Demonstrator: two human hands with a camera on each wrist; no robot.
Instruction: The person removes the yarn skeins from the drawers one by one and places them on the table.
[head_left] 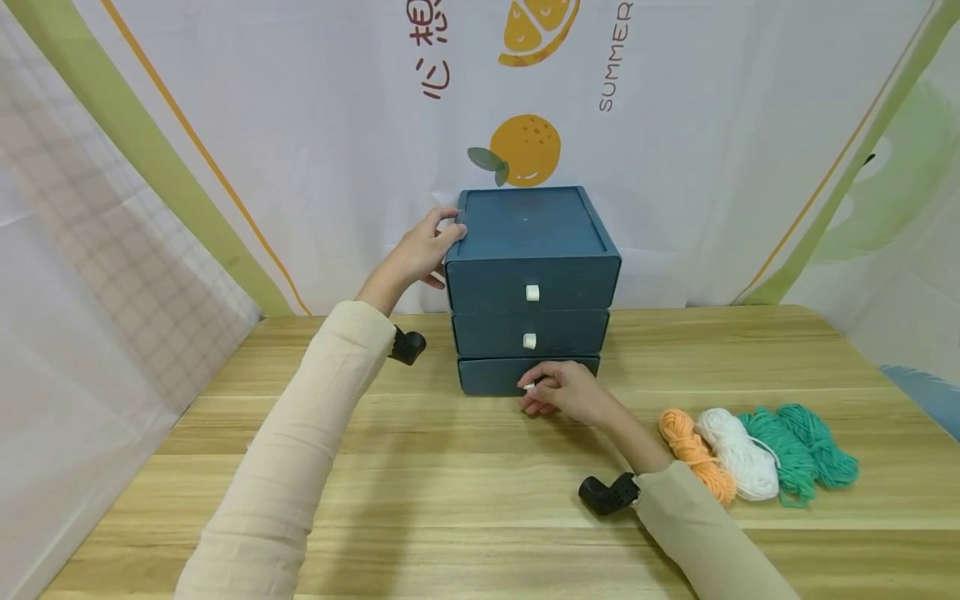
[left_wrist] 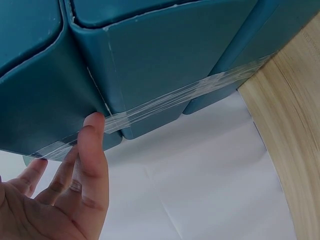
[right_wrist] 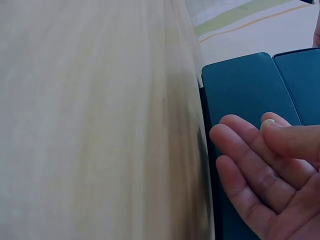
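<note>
Left hand, fingers relaxed, touches blue drawer unit at its 10 o'clock, unit sits on table, bottom drawer's white knob at 6 o'clock pinched by right hand, yarn skeins at unit's 4 o'clock.

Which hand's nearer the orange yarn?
Right. The right hand is at the bottom knob of the drawer unit, left of the orange yarn; the left hand is farther, at the unit's left side.
</note>
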